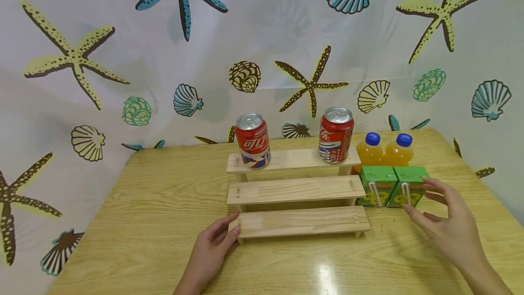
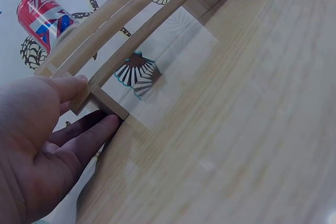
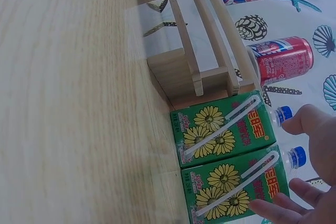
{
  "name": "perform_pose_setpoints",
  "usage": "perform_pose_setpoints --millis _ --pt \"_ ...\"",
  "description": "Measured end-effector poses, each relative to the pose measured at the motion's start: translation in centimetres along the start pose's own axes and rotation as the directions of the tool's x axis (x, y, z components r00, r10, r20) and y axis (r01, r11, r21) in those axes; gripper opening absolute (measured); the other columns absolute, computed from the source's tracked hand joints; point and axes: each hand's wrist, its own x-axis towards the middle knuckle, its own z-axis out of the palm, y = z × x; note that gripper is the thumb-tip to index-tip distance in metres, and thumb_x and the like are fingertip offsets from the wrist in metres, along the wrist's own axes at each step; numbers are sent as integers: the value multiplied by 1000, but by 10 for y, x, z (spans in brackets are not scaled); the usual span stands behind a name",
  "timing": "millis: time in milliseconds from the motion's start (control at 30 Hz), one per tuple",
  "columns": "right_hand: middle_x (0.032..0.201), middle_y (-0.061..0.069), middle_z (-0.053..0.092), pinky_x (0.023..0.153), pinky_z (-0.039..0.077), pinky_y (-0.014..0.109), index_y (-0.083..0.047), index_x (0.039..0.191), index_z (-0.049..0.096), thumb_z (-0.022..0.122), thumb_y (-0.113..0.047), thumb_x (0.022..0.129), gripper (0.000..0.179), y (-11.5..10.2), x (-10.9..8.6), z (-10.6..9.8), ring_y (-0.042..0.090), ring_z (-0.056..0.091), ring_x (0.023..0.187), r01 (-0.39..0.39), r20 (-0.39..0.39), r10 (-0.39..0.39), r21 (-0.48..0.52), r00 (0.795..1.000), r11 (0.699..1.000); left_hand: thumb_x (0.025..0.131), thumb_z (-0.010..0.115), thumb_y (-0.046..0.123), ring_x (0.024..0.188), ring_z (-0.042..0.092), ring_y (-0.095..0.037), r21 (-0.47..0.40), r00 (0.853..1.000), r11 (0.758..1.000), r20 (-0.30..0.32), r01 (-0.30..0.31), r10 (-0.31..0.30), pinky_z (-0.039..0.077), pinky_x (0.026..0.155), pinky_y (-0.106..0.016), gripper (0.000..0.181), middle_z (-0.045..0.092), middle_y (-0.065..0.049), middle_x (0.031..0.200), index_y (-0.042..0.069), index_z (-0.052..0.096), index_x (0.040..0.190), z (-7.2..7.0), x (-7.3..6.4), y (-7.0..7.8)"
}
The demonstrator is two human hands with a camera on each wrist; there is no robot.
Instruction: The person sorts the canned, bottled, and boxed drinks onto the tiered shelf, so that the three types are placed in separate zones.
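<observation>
A three-step wooden rack [image 1: 299, 220] stands on the table. My left hand [image 1: 214, 242] grips the left end of its lowest step; in the left wrist view the thumb [image 2: 71, 86] lies on the board and fingers touch the leg. Two red soda cans, a left one [image 1: 253, 142] and a right one [image 1: 336, 135], stand upright on the top step. Two green drink cartons [image 1: 377, 185] with straws on their fronts stand side by side at the rack's right. My right hand [image 1: 448, 224] is at the right-hand carton [image 3: 236, 182], fingers spread; contact is unclear.
Two bottles of orange drink [image 1: 399, 151] with blue caps stand behind the cartons. The wood-grain table [image 1: 163, 195] carries everything. A white cloth [image 1: 229, 26] printed with starfish and shells hangs behind the table's far edge.
</observation>
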Motion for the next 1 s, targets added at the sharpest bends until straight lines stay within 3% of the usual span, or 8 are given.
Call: perform_pose_setpoints --millis 167,267,333,400,567,800,1000 --pt "136 19 50 65 49 0 -3 142 48 83 -12 83 70 1 0 0 -15 40 106 -7 -2 7 -6 1000 1000 96 69 27 127 58 -32 5 1000 1000 -3 -1 1 60 90 -25 47 53 -19 144 14 59 139 0 0 -1" --pt "137 22 49 64 49 0 -2 143 47 82 -13 84 70 1 1 0 10 52 112 -18 5 18 -5 1000 1000 96 69 27 127 59 -32 4 1000 1000 -4 -3 3 60 89 -26 47 53 -19 144 14 59 139 0 0 -1" --pt "137 24 48 64 49 1 -1 143 46 82 -13 84 70 1 1 0 30 53 113 -24 11 24 -2 1000 1000 96 69 27 127 59 -32 4 1000 1000 -4 -3 3 60 90 -26 47 53 -19 144 14 59 139 0 0 -1" --pt "137 25 48 64 49 1 0 143 46 82 -13 84 70 2 1 1 40 52 112 -23 11 23 -1 1000 1000 96 69 27 127 59 -32 5 1000 1000 -6 -2 2 60 89 -26 47 54 -20 143 14 59 139 0 0 -1" --pt "135 25 48 64 49 0 -1 143 47 83 -12 83 71 3 2 1 26 51 110 -27 0 27 -11 1000 1000 96 69 26 126 60 -31 -1 1000 1000 -5 3 -3 60 90 -26 46 54 -19 142 15 59 139 0 1 -2" --pt "136 31 43 63 48 -1 3 144 44 82 -7 83 73 5 4 1 48 49 113 -32 5 32 0 999 999 95 70 27 127 59 -31 -5 1000 1000 0 1 -1 60 90 -26 47 54 -19 143 15 59 140 -1 1 -3" --pt "138 33 40 63 48 -1 3 145 43 81 -7 83 73 8 5 1 50 48 114 -34 12 34 1 999 999 95 70 28 128 58 -32 -2 1000 1000 2 6 -6 59 90 -26 48 53 -19 144 15 58 140 -1 1 -2"
